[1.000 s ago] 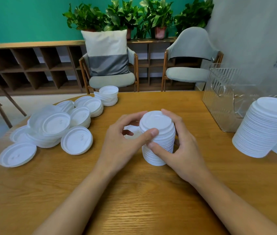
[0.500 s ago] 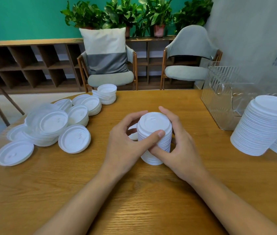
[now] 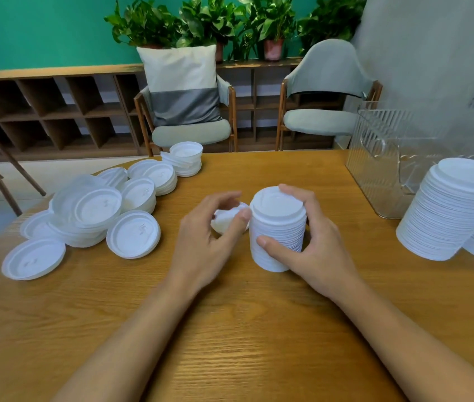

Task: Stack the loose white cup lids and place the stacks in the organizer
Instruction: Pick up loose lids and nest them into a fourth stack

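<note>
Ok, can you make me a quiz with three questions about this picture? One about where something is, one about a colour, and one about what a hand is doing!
1. Where does the clear organizer stand?
A) on a chair
B) on the table's far right
C) on the floor

2. What colour is the wall behind the plants?
A) red
B) yellow
C) teal

3. What is the right hand doing?
A) gripping the middle lid stack
B) lying flat
C) reaching into the organizer

Answers:
1 B, it sits on the wood behind the tall stacks.
2 C, teal shows all round the leaves.
3 A, its fingers and thumb curl round the stack.
</note>
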### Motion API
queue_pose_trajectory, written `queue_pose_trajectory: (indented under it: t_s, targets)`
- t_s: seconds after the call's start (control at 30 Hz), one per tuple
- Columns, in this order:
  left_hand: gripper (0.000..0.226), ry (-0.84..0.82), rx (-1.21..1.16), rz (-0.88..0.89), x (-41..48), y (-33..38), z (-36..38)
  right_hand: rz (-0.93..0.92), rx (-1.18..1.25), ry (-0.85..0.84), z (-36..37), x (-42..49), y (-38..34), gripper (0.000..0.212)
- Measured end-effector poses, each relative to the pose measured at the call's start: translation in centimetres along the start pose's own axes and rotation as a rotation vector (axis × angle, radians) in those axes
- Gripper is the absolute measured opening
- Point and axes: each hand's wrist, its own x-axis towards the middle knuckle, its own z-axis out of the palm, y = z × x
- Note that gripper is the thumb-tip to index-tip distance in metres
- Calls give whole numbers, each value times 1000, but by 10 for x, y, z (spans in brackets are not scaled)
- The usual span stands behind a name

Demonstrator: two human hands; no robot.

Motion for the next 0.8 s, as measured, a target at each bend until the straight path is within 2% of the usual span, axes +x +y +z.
queue_pose_trajectory:
  t_s: [0.07,0.13,0.3,0.47,0.8]
  targets:
    - [32,-2,267,32,3,-13,-2,12,-4,10,-4,1,2,75]
    - [27,-93,461,47,3,-20,-1,23,-12,12,-7,1,3,74]
    - [11,-178,574,98,5,-25,1,29,-22,7,-7,0,4,76]
    - [5,-178,542,91,8,-24,3,29,-22,9,-7,1,4,76]
    - [18,-44,196,-42,7,-11,0,3,-2,28,-5,1,2,72]
